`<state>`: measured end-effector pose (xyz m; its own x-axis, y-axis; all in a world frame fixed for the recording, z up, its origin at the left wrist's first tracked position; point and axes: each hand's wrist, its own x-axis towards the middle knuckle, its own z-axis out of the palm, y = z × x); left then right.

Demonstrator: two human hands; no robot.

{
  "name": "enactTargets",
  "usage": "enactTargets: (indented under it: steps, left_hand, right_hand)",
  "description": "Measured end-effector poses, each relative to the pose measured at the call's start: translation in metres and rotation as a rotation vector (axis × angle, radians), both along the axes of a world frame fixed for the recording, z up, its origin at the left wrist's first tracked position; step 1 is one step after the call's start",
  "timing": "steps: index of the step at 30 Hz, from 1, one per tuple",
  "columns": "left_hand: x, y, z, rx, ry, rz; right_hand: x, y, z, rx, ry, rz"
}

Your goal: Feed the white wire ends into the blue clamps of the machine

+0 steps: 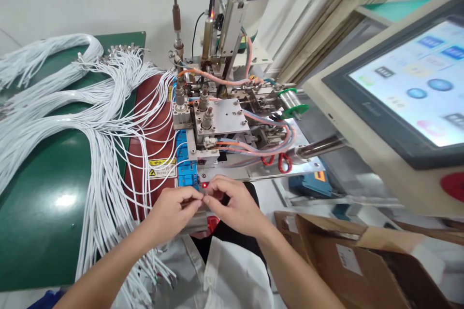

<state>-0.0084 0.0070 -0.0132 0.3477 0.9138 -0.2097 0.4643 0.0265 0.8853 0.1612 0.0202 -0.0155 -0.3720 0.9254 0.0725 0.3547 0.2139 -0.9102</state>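
My left hand (173,213) and my right hand (237,205) meet fingertip to fingertip in front of a machine (221,118). Both are closed in a pinch; whatever lies between the fingers is too small to make out. Just beyond the fingertips a small red light (205,185) glows. A row of blue fixtures (186,174) runs along the machine's left edge, and several white cables (145,142) lead into it from the left. Long bundles of the same cables (97,164) spread beside my left forearm, their near ends hanging by my lap.
A green tabletop (39,231) lies to the left, with a yellow warning label (162,167) on the red-brown surface beside it. On the right hang a touch screen (416,82) and red button (453,186). A wire spool (291,102) sits behind; cardboard boxes (348,270) stand lower right.
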Motion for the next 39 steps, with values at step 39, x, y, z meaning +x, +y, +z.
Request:
enactTargets:
  steps: [39]
  left_hand:
    - [-0.026, 0.023, 0.0, 0.241, 0.353, 0.002]
  right_hand:
    - [-0.025, 0.003, -0.048, -0.218, 0.194, -0.439]
